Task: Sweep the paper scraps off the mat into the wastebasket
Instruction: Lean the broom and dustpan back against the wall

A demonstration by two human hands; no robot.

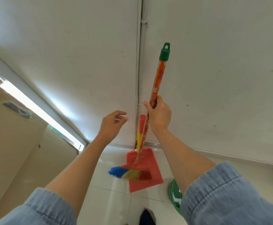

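My right hand [159, 113] grips the orange flowered handle of a broom [157, 83] with a green cap, held upright near the wall corner. Its blue, yellow and red bristles [127, 172] hang just above the floor in front of a red dustpan [144, 169]. The dustpan stands on the tiles with its red and yellow handle [140, 132] leaning at the corner. My left hand [112, 123] is open, fingers curled, a short way left of the dustpan handle and touching nothing. A green round wastebasket [175, 197] with white scraps inside shows partly behind my right forearm.
White walls meet in a corner straight ahead, with a thin cable [139, 78] running down it. A beige cabinet or door [11, 151] stands at the left. The floor is pale tile. A dark shoe tip [147, 216] shows at the bottom edge.
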